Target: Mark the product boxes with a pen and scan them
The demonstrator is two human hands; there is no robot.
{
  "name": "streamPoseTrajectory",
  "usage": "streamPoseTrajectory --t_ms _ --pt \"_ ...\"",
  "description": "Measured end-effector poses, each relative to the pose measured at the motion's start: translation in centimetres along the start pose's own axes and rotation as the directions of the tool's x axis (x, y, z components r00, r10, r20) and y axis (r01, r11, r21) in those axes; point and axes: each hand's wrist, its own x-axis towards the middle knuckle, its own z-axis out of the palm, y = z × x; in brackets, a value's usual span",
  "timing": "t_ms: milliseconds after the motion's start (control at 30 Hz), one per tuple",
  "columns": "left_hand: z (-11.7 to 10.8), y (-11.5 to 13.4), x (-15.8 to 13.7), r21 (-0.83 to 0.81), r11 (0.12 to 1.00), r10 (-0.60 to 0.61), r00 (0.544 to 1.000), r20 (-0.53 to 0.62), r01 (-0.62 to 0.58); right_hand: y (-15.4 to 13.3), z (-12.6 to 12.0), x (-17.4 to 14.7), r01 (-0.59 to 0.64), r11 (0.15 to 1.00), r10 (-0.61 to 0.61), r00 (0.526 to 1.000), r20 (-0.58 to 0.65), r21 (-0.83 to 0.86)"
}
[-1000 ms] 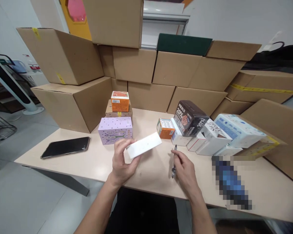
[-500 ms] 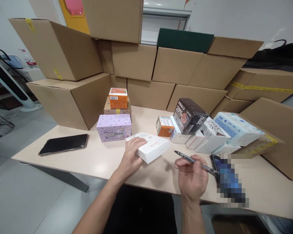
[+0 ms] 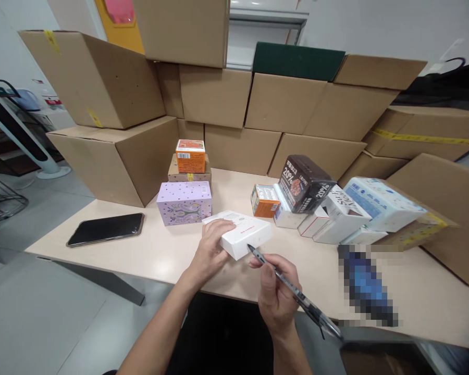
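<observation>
Left grip: your left hand (image 3: pixel 213 250) is closed partway, only as far as the thickness it spans, with its fingers bent over the top of the white box (image 3: pixel 245 235) and its thumb low on the near side.
Right grip: your right hand (image 3: pixel 278 297) is pinched closed around the pen (image 3: pixel 307 305), leaving the writing end clear beyond the fingers.
White box from the grips: it lies just ahead and to the right of your left palm, and ahead and left of your right fingers; your left is the nearer, being in contact.
Pen tip to box: the tip sits at the side face turned towards you; whether it touches or stops just beside, you cannot tell from this angle.
Box's lie: tilted above the table (image 3: pixel 160 260), its lettered top up; the bare side face slants from your left thumb away to the right. Your fingers cover part of the left edge, so which edge is longest is uncertain.
Pen's lie: the long axis runs diagonally through your right grip, tip forward and left, tail back and right, past the table's near edge.
Around your grips: the lilac box (image 3: pixel 184 203) stands ahead and left of your left hand; the small orange box (image 3: pixel 264 201) stands ahead of your right.
</observation>
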Motion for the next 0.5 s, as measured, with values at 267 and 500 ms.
streamPoseTrajectory --t_ms 267,500 --pt "-0.06 -0.11 -0.02 -0.013 1.000 0.005 1.000 0.009 -0.005 0.00 0.02 0.03 0.004 0.999 -0.003 1.000 0.021 -0.039" --pt "-0.12 -0.15 -0.19 -0.020 1.000 0.010 1.000 0.012 -0.009 0.16 -0.04 0.20 0.023 1.000 -0.022 0.999 0.037 -0.018"
